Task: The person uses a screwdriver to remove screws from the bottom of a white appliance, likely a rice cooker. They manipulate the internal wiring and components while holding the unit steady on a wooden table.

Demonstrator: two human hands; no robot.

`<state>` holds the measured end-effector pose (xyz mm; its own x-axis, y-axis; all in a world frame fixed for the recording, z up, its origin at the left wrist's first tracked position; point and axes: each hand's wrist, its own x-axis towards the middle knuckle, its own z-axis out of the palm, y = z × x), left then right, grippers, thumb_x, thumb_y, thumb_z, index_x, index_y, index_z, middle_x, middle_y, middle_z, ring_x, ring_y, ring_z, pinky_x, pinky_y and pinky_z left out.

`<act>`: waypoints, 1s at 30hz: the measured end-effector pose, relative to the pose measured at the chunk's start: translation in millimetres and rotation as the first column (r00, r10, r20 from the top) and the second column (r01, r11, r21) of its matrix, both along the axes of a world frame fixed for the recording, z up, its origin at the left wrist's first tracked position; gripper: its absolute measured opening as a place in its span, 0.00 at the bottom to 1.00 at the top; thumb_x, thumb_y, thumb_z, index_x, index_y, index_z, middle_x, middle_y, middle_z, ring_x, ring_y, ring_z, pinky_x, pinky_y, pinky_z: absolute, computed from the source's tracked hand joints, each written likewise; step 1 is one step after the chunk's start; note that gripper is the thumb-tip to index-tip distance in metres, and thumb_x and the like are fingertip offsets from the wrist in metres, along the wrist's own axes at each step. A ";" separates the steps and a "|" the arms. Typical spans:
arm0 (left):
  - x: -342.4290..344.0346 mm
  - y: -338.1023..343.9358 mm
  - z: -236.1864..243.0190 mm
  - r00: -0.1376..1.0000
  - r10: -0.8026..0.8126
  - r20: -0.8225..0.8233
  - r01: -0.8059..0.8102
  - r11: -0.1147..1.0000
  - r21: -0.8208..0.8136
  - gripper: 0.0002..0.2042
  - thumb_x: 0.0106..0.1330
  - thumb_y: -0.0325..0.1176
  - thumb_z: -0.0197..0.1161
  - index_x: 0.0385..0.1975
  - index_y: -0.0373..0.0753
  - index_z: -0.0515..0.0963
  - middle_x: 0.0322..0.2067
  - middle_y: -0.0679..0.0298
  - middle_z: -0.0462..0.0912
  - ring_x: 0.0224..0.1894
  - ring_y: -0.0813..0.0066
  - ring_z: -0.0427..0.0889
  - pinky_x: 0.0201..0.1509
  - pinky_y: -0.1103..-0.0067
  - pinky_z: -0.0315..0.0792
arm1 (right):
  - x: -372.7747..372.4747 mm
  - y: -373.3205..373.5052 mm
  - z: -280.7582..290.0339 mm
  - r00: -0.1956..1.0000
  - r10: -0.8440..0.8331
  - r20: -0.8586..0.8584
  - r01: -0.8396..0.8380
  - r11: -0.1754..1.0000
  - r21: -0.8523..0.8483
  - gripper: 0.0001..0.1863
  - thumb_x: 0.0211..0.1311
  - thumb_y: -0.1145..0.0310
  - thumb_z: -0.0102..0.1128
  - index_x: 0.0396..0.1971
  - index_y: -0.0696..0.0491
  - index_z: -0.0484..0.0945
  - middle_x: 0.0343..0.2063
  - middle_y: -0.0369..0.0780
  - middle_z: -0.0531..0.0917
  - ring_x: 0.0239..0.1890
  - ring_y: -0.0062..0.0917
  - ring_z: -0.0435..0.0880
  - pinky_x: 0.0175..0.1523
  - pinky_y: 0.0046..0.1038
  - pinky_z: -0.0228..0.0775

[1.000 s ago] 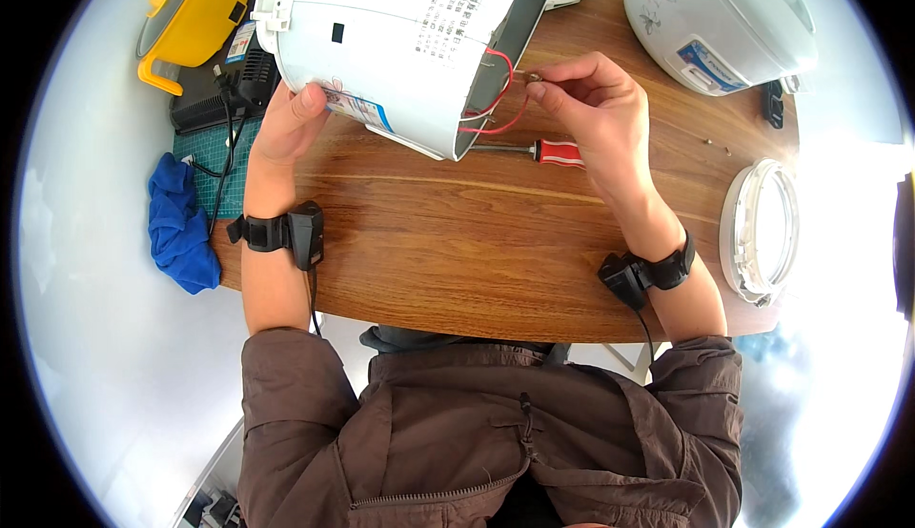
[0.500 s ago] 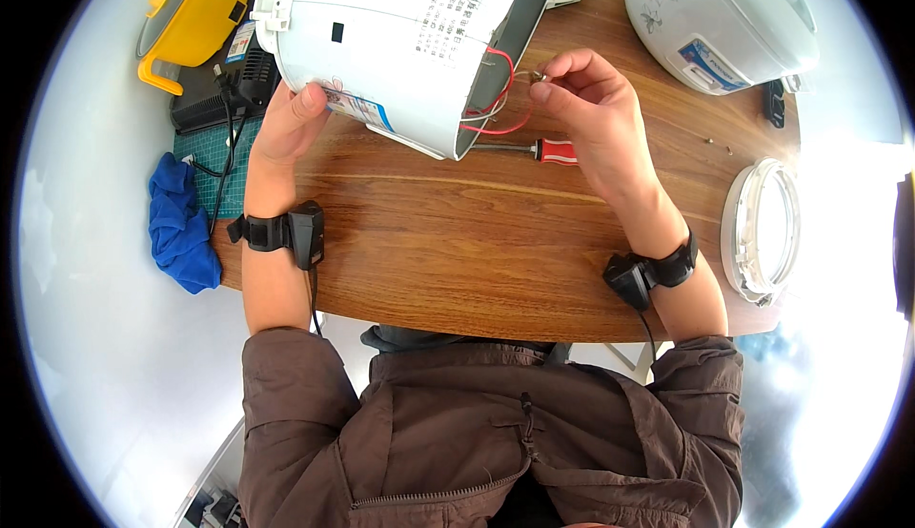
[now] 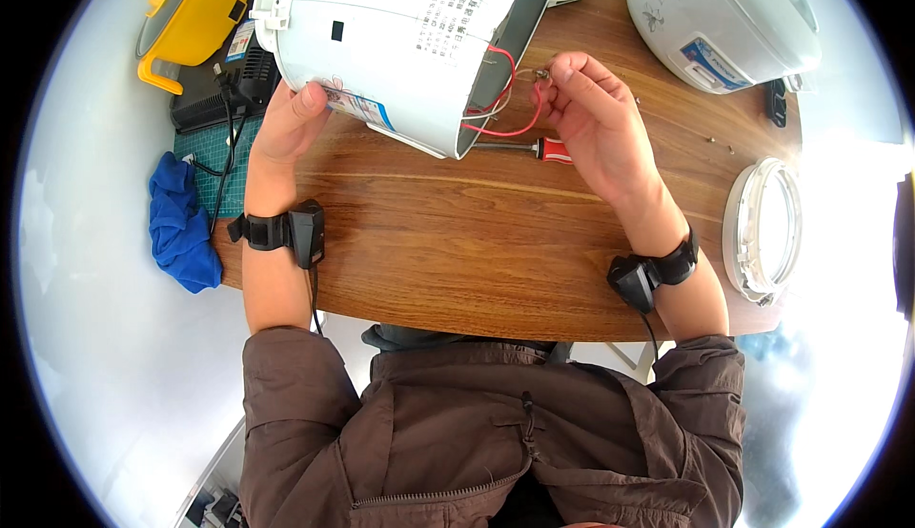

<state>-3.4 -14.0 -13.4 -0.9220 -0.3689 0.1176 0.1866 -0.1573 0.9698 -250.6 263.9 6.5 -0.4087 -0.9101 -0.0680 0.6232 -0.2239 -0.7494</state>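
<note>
A white rice cooker body lies tilted at the top, its open end to the right. My left hand is closed on its lower left edge, thumb on the side wall; the other fingers are mostly hidden. Red and whitish wires come out of the open end. My right hand pinches a small metal fitting where these wires come together; its exact kind is too small to tell. Beneath the wires, a screwdriver with a red handle lies on the table, its shaft running under the body.
A second white rice cooker stands at the far right, beside a black plug. Small screws lie near a white ring-shaped part. On the left are a yellow pot, a green cutting mat and a blue cloth.
My right hand has turned slightly and shifted its fingers on the metal fitting, and the red wire bends up toward it. My left hand and the cooker body stay put.
</note>
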 end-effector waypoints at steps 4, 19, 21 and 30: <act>0.2 -0.4 -0.2 1.000 -0.013 -0.011 0.013 0.999 0.036 0.43 0.64 0.52 0.71 0.72 0.34 0.61 0.68 0.59 0.71 0.69 0.66 0.68 0.72 0.68 0.60 | 1.2 -0.2 0.8 0.998 0.029 0.049 -0.028 0.999 -0.016 0.03 0.72 0.72 0.60 0.39 0.53 0.81 0.37 0.33 0.84 0.43 0.20 0.82 0.52 0.25 0.71; -0.1 1.9 0.3 1.000 0.000 -0.019 0.001 0.998 0.056 0.42 0.64 0.51 0.72 0.72 0.35 0.61 0.67 0.60 0.71 0.69 0.67 0.68 0.72 0.69 0.59 | 4.8 -1.8 -3.8 0.993 -0.097 -0.068 0.095 0.995 -0.036 0.06 0.67 0.79 0.63 0.41 0.55 0.80 0.38 0.35 0.85 0.41 0.19 0.83 0.48 0.22 0.73; -0.5 3.0 1.2 1.000 0.001 -0.022 0.000 0.999 0.054 0.42 0.64 0.51 0.72 0.72 0.35 0.61 0.67 0.60 0.72 0.69 0.67 0.68 0.72 0.69 0.59 | 5.8 -2.9 -7.3 0.981 -0.131 -0.140 0.128 0.991 -0.033 0.06 0.66 0.81 0.62 0.40 0.56 0.80 0.38 0.36 0.85 0.41 0.19 0.84 0.47 0.20 0.73; 0.7 0.1 -0.7 1.000 -0.016 -0.022 0.017 0.998 0.055 0.42 0.64 0.51 0.72 0.72 0.35 0.62 0.67 0.60 0.72 0.69 0.67 0.68 0.72 0.69 0.60 | 8.6 1.5 6.3 0.841 -0.110 -0.530 0.159 0.986 0.048 0.06 0.64 0.82 0.55 0.38 0.59 0.78 0.37 0.35 0.85 0.40 0.14 0.82 0.43 0.21 0.75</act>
<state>-2.7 -14.0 -14.1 -0.9254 -0.3604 0.1173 0.2041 -0.2131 0.9555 -242.0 265.4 12.7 -0.5236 -0.8441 0.1155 0.1003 -0.1956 -0.9755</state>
